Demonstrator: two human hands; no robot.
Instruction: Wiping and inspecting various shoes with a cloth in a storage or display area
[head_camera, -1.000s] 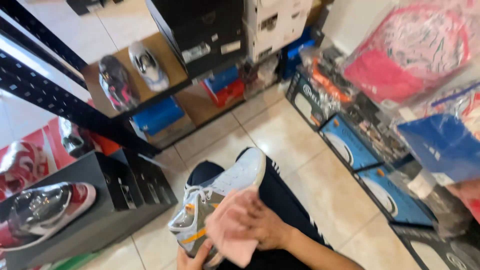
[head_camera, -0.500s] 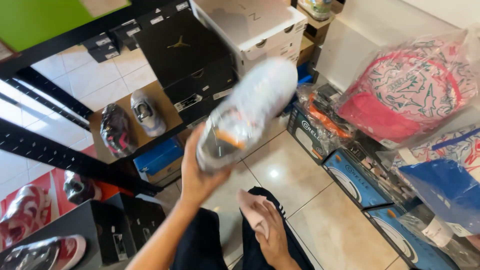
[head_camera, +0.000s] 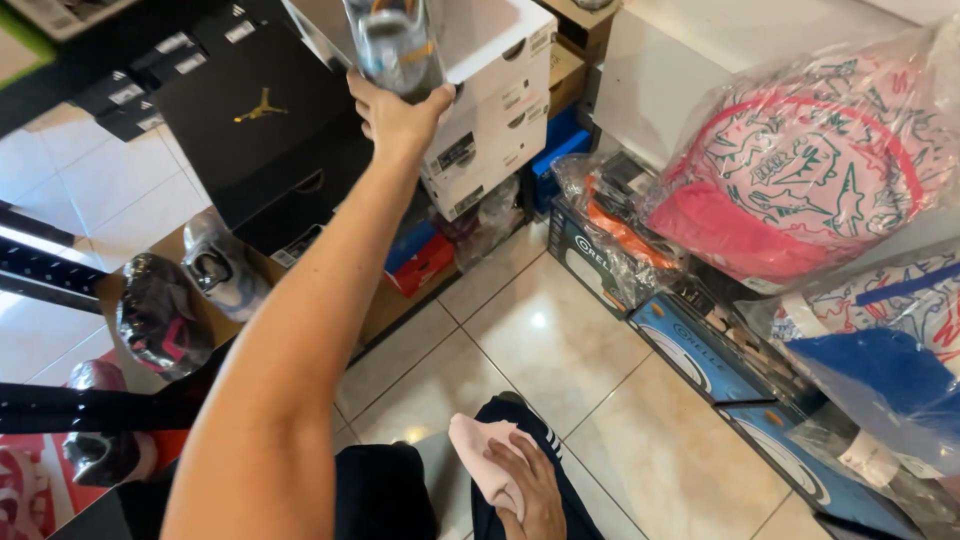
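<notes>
Left hand (head_camera: 395, 115) was raised at full arm's reach, fingers clenched around a shrink-wrapped sneaker (head_camera: 393, 45) held up near the top edge of the view. The sneaker's upper part was cut off by the frame; the visible part looked grey and glossy under clear film. It sat in front of a white shoebox (head_camera: 480, 95) that topped a stack of boxes, just beside a large black shoebox (head_camera: 260, 130) to its left.

Right hand (head_camera: 525, 490) rested low on the person's lap, over dark trousers (head_camera: 385, 495), fingers closed on a pink cloth (head_camera: 478, 455). The cloth was bunched, with one end sticking out toward the floor tiles (head_camera: 560, 340).

Surroundings: two more wrapped sneakers (head_camera: 190, 295) lay on a low brown shelf (head_camera: 390, 305) at the left, under the black box. A red box and a blue box (head_camera: 420, 255) were tucked below the white stack. Along the right side, blue boxes (head_camera: 700, 345) lined the floor's edge. Above them sat a pink patterned item in a clear plastic bag (head_camera: 800, 170), and a blue one in another bag (head_camera: 880, 375) toward the lower right corner. A black metal rack (head_camera: 60, 270) crossed the left edge.
</notes>
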